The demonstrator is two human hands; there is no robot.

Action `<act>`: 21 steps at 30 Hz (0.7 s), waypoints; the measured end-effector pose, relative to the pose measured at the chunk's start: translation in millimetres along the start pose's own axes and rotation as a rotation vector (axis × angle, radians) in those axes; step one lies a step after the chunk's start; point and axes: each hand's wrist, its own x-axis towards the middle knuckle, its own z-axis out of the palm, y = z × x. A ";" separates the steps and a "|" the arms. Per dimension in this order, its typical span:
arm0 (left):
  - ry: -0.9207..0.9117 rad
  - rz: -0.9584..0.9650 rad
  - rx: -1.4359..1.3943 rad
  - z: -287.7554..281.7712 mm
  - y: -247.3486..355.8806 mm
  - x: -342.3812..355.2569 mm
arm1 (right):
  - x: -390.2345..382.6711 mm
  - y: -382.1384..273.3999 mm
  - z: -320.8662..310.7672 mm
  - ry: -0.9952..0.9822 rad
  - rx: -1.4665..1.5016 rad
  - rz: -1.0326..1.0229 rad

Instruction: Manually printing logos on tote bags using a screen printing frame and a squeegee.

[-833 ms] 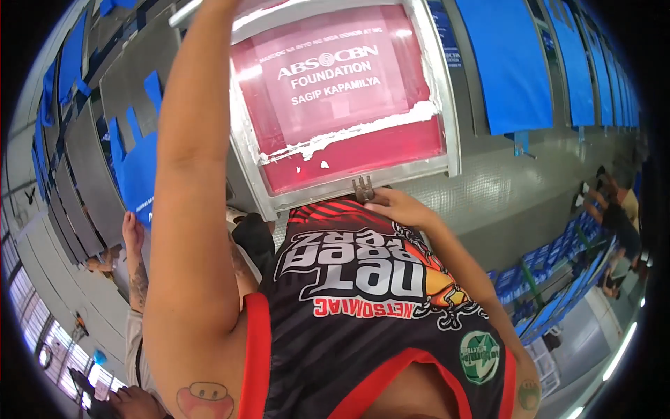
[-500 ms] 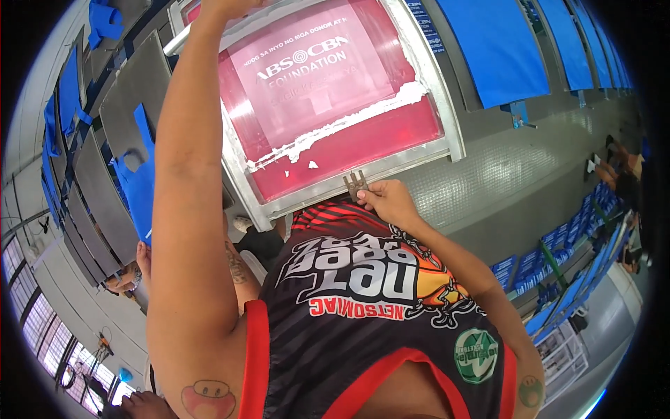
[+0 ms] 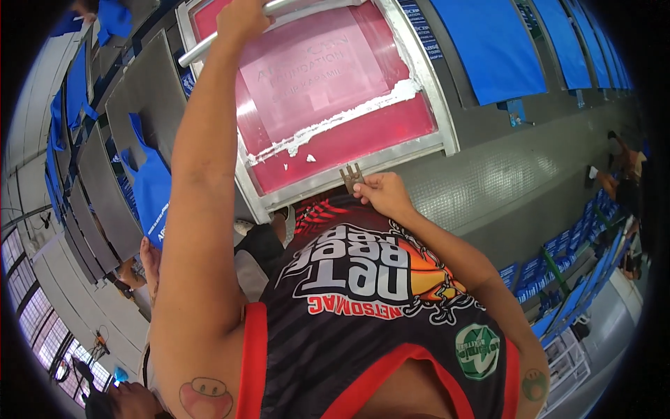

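My left hand (image 3: 243,22) reaches far forward, its fingers closed round a silver bar (image 3: 209,47) that lies slantwise across the far end of a screen printing frame (image 3: 349,173). Inside the metal frame is a red mesh (image 3: 342,143) with a paler pink panel (image 3: 314,77) carrying lettering. A ridge of white paste (image 3: 349,114) runs across the mesh, with small white lumps nearer me. Close to the frame's near edge, my right hand (image 3: 384,195) pinches a small dark brown flat piece with prongs (image 3: 352,180). Part of the left hand's grip is hidden.
Grey boards with blue fabric bags (image 3: 488,52) line the far right; more boards (image 3: 143,91) and a hanging blue bag (image 3: 150,185) stand at left. Another person's hand (image 3: 150,262) touches that bag. Blue printed pieces (image 3: 579,237) fill a rack at right, where other people stand.
The frame and bar have shifted slightly within the view. Lettering on the pink panel went from bright white to faint and dark. My right hand still holds the pronged piece.
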 end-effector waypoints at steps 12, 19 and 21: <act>0.348 0.092 -0.209 24.4 127.2 -234.7 | 1.9 5.1 -4.6 -0.019 0.027 -0.075; 0.240 -0.150 -0.149 -16.5 5.2 -251.4 | 1.3 -19.0 -46.4 -0.145 -0.194 -0.084; 0.348 -0.262 -0.223 -2.2 -24.6 -277.4 | -9.6 -48.2 -88.5 0.082 -0.393 -0.077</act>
